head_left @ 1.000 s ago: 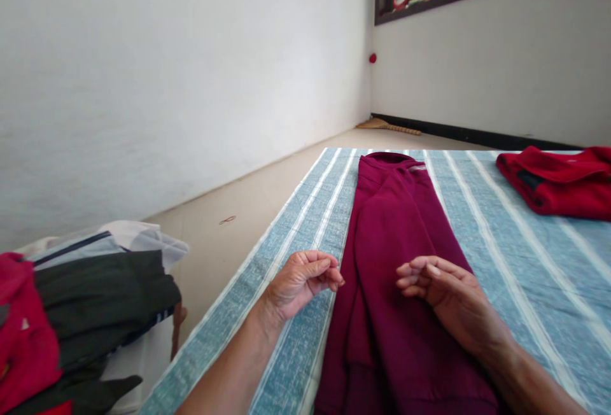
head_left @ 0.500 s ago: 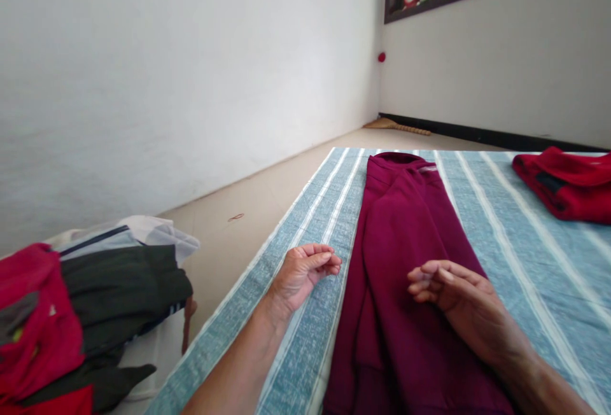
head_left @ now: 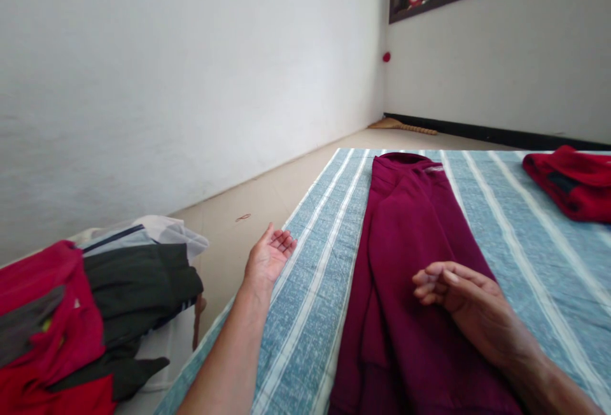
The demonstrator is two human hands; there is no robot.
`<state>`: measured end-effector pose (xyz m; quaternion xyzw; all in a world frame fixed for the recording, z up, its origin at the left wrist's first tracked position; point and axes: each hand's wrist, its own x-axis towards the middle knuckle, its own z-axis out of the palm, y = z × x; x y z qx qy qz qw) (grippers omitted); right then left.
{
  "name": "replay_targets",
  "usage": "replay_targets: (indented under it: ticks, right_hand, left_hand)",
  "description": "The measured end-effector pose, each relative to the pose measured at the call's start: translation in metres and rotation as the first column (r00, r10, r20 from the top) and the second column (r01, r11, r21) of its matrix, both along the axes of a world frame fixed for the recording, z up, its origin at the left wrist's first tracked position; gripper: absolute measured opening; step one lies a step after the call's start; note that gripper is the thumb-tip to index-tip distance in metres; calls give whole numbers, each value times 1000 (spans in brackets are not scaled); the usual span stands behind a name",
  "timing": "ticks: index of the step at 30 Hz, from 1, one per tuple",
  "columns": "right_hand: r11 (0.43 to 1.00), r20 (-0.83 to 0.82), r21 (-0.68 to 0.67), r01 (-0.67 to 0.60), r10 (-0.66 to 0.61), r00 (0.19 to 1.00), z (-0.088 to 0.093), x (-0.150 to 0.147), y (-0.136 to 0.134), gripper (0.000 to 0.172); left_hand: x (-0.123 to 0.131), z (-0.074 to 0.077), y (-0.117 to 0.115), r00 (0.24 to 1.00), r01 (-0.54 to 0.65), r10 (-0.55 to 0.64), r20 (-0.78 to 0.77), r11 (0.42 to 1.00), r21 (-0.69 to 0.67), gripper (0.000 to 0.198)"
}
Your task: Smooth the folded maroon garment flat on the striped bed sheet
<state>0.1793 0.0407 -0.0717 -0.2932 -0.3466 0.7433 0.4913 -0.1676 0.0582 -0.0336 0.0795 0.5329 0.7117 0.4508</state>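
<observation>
The left hand [head_left: 267,265] had just moved off toward the side of the folded maroon top [head_left: 410,230] and turned palm up. Its fingers [head_left: 284,240] were open and apart, and they held nothing. It was left of the top, at the edge of the blue striped bedsheet [head_left: 529,256]. The right hand [head_left: 465,300] was over the top, with its fingers [head_left: 429,277] curled loosely together and empty. It may have been just touching the cloth, but that was hard to tell.

The top lay long and flat in the middle of the sheet, with its neck end far from the hands. Left of the top was a heap of red cloth [head_left: 48,332], dark green cloth [head_left: 138,288] and a white plastic bag [head_left: 165,233]. Right of the top, farther off, was a folded red cloth [head_left: 568,186]. Past the top, a straw broom [head_left: 405,125] lay by the wall.
</observation>
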Motion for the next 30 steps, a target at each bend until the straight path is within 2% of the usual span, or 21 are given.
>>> replay_targets:
  ticks: [5, 9, 17, 21, 26, 28, 30]
  right_hand:
    - [1000, 1, 8, -11, 11, 1000, 1, 1, 1, 20]
    - [1000, 5, 7, -15, 15, 1000, 0, 1, 1, 20]
    - [1000, 3, 16, -21, 21, 1000, -2, 1, 0, 20]
    - [999, 1, 23, -22, 22, 1000, 0, 1, 1, 21]
    - [999, -15, 35, -30, 30, 999, 1, -1, 2, 20]
    - [999, -32, 39, -26, 27, 999, 2, -2, 3, 20]
    - [999, -58, 39, -17, 20, 998, 3, -2, 4, 20]
  left_hand:
    - [13, -6, 1, 982, -5, 10, -189, 1000, 25, 13]
    - [17, -11, 1, 946, -1, 11, -324, 999, 32, 12]
    - [15, -17, 4, 921, -33, 57, -386, 997, 69, 26]
    - [7, -14, 4, 908, -96, 129, -398, 990, 103, 26]
    - [-15, 0, 1, 863, -240, 254, -437, 967, 89, 18]
    - [-27, 3, 1, 802, -306, 253, -540, 952, -7, 33]
    - [-36, 1, 1, 655, -390, 146, -741, 906, -166, 52]
